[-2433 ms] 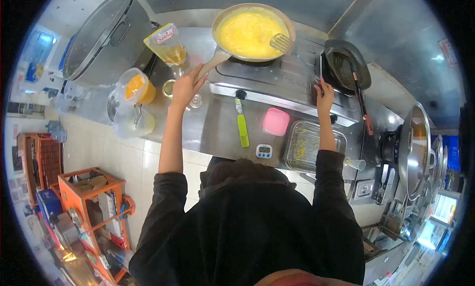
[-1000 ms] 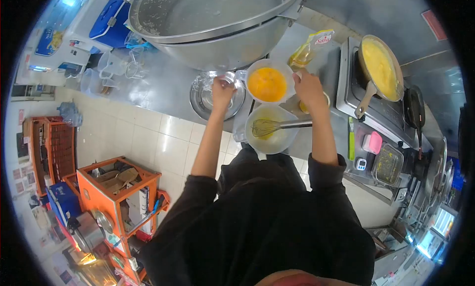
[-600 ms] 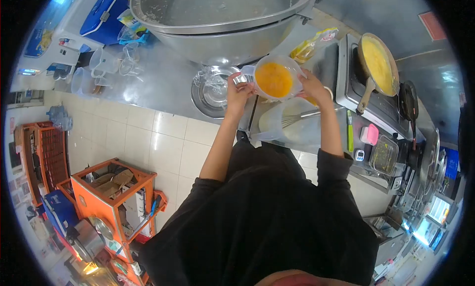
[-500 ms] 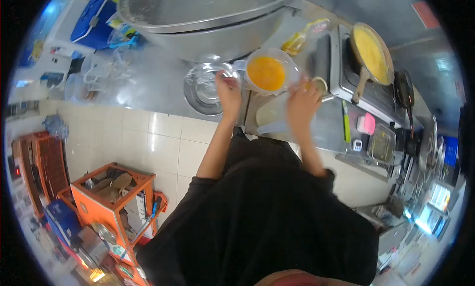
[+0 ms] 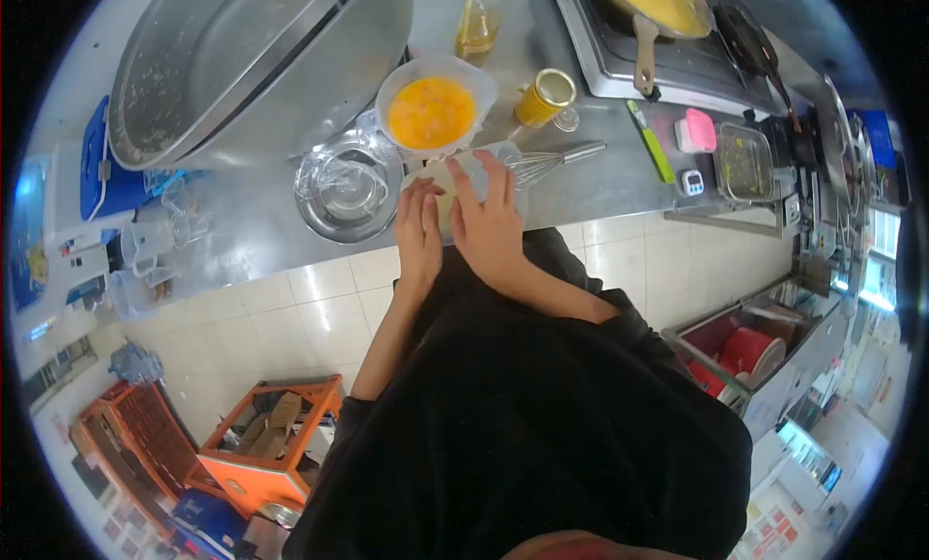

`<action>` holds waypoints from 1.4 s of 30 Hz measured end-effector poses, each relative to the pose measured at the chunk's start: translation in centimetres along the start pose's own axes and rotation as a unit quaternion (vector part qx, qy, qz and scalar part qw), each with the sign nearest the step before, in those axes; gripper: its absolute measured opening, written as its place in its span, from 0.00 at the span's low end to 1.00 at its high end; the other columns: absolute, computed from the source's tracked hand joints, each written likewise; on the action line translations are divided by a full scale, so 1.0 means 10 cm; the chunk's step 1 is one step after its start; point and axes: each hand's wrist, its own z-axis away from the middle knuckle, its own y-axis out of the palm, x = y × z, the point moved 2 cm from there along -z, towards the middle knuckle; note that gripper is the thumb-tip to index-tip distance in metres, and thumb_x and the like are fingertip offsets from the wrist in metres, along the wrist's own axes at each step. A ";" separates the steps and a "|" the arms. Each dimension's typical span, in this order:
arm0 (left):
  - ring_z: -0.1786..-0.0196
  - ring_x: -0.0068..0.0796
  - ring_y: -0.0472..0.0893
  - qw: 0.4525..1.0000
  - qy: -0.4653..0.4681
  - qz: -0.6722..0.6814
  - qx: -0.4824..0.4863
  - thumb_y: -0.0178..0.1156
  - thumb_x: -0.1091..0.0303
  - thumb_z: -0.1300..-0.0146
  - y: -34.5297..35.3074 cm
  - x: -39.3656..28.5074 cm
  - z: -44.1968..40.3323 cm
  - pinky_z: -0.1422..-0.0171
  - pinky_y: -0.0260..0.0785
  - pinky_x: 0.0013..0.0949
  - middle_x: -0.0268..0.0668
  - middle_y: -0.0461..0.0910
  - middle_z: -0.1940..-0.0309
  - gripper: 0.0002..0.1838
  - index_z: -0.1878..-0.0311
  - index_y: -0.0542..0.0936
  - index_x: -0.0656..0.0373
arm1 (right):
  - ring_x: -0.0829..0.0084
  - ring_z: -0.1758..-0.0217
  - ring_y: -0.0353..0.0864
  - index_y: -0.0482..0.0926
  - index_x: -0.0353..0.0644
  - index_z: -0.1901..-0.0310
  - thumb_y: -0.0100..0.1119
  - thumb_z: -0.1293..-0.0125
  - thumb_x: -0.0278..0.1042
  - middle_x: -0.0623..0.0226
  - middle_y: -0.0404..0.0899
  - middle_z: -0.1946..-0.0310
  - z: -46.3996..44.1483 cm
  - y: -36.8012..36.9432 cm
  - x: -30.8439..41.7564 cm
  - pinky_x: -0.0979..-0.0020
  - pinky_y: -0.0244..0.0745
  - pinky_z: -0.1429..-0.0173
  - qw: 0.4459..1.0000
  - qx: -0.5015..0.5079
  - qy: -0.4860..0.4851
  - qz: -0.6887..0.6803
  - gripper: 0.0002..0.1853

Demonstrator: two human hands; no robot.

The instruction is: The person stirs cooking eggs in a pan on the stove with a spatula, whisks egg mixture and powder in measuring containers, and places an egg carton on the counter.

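My left hand (image 5: 419, 236) and my right hand (image 5: 491, 229) are side by side over a pale cream-coloured container (image 5: 441, 181) at the counter's front edge. Both have fingers stretched out, touching or just above it; the hands hide most of it. Just behind stands a translucent jug (image 5: 487, 84) with orange-yellow beaten egg (image 5: 431, 113) in it. Left of my left hand is a round steel dish (image 5: 314, 221) with crumpled clear plastic film (image 5: 346, 184) in it. A wire whisk (image 5: 556, 161) lies to the right of my right hand.
Behind the whisk stands an open yellow tin (image 5: 545, 97) beside a small round lid (image 5: 567, 121). An oil bottle (image 5: 478, 28) is farther back. Large steel basins (image 5: 271, 105) fill the back left. At right are a stove (image 5: 619, 71), a yellow-filled pan (image 5: 658, 3) and a green-handled tool (image 5: 651, 144).
My right hand has moved left, close beside my left hand, which has left the steel dish with the film. The whisk and tin now show clearly. The camera view has turned.
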 end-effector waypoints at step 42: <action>0.55 0.30 0.71 0.985 -0.049 0.165 -0.015 0.58 0.62 0.41 -0.32 0.81 0.54 0.46 0.59 0.32 0.37 0.74 0.60 0.14 0.64 0.78 0.67 | 0.75 0.47 0.74 0.78 0.47 0.64 0.56 0.48 0.33 0.75 0.76 0.63 -0.76 -0.36 -0.79 0.66 0.57 0.29 0.833 0.111 -0.516 0.165 0.08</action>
